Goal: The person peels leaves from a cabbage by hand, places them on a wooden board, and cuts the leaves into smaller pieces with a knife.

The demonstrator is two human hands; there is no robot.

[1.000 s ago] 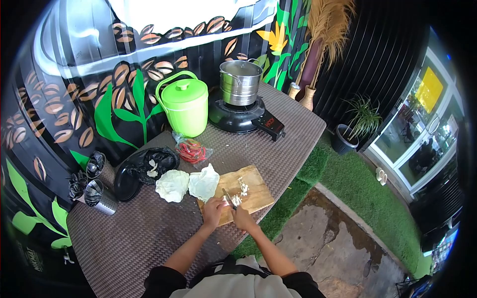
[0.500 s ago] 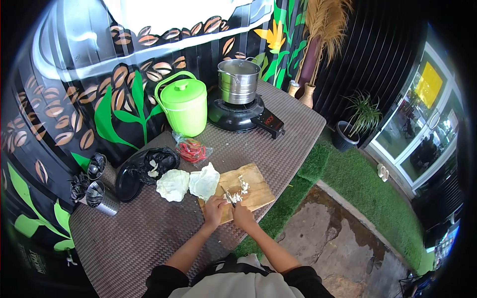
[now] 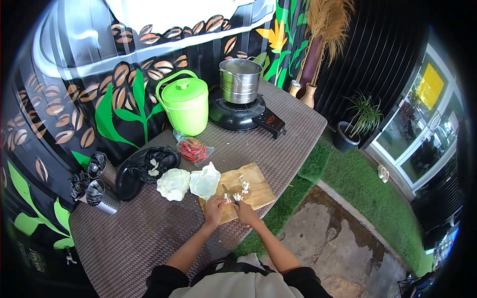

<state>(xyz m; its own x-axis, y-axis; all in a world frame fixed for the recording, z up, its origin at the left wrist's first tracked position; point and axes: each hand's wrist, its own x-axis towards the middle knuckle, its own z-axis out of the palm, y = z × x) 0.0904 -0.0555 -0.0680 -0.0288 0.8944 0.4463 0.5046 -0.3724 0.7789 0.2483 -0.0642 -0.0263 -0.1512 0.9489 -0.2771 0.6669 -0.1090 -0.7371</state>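
A wooden cutting board lies at the table's near edge. My right hand is closed around a knife, whose blade points away from me over the board. My left hand is closed beside it, fingers pressing a small white piece of cabbage against the wood. Chopped white bits are scattered on the board, with more by the blade. Left of the board, two pale leaves, a cabbage leaf and another cabbage leaf, rest side by side.
Behind the leaves are a bag of red chillies and a black plastic bag. A green lidded bucket stands near a steel pot on a black stove. Metal cutlery holders stand at left.
My right hand and the knife have shifted slightly to the right, away from the left hand. The left hand stays in nearly the same place.
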